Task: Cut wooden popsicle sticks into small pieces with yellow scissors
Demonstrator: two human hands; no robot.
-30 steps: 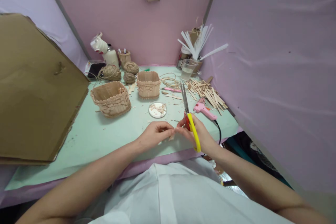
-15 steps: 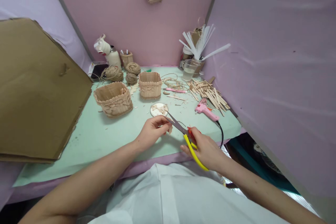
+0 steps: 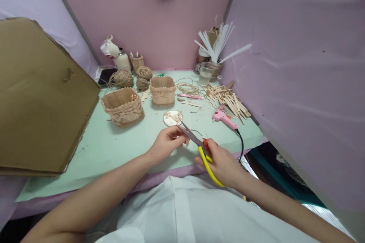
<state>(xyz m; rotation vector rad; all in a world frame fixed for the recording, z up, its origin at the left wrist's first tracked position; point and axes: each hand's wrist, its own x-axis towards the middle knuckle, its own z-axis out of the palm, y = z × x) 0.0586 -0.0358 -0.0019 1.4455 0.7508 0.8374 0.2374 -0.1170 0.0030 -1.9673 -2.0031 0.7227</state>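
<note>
My right hand (image 3: 220,159) is closed round the handles of a pair of scissors (image 3: 205,155) with yellow grips and dark blades. The blades are slightly apart and point up and left, meeting the fingertips of my left hand (image 3: 167,143). Between those pinched fingers is a small pale piece of wood (image 3: 187,142), mostly hidden. Something red shows by my right fingers. Just beyond the blades lies a round white dish (image 3: 168,123) with wood scraps on it.
Two wooden baskets (image 3: 122,115) (image 3: 163,98) stand left and centre. Behind them are twine balls (image 3: 122,79). To the right lie a pink glue gun (image 3: 224,119) with a black cord and a pile of wooden sticks (image 3: 228,100). A cardboard sheet (image 3: 42,102) leans at far left.
The scissors and my right hand have shifted slightly left, and the blades have come a little closer to my left fingers. My left hand stays nearly in place.
</note>
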